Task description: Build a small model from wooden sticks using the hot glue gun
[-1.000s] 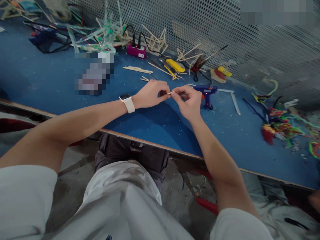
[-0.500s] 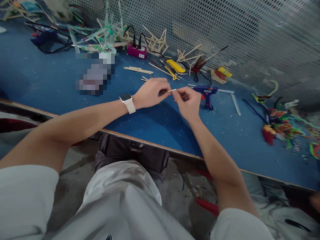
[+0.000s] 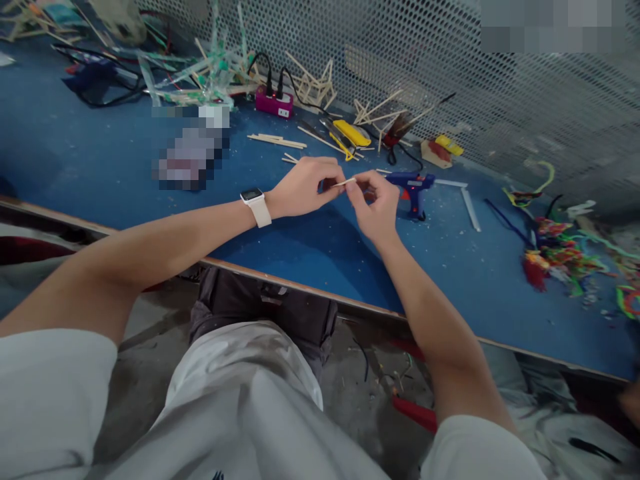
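Between my two hands, above the blue tabletop [image 3: 320,247], is a short thin wooden stick [image 3: 345,182]. My left hand [image 3: 307,187], with a watch at the wrist, pinches its left end between thumb and fingers. The thumb and fingertips of my right hand [image 3: 375,203] close on the right end. Fingers hide part of the stick. Just beyond my right hand lies a blue glue gun [image 3: 414,183] with a small red light on it. Loose wooden sticks [image 3: 277,141] rest on the table past my left hand.
A purple power strip [image 3: 273,101] with two plugs stands near the perforated metal screen [image 3: 500,100]. Yellow-handled cutters [image 3: 351,133] and stick frames [image 3: 317,83] lie at the back. Glue sticks [image 3: 470,208] are on the right, with a colourful tangle of wires [image 3: 560,250] farther over.
My right hand has shifted slightly left, its fingertips coming nearer my left hand's. The wooden stick stays between both hands, its angle slightly changed.
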The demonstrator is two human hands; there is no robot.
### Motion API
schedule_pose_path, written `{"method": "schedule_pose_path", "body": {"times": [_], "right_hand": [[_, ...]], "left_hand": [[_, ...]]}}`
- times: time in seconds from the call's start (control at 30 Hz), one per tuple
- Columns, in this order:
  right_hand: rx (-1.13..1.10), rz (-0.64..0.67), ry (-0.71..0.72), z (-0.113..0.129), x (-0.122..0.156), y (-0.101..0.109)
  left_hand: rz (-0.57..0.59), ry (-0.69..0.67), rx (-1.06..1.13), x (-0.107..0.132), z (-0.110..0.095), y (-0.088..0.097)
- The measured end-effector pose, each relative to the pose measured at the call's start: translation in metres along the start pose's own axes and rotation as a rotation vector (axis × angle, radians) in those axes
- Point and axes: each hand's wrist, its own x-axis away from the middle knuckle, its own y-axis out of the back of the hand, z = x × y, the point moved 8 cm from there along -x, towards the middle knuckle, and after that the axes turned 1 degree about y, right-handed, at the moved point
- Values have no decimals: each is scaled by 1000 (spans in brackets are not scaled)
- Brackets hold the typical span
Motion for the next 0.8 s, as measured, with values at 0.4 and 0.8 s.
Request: {"method": "schedule_pose_path", "body": {"times": [0.4,0.8], "right_hand": [[134,153,106,8,-5,10],[183,237,183,11,-5,9]], "left_hand": [[74,-52,-54,0,-3,1],[104,-79,-128,-1,-5,-1]]}}
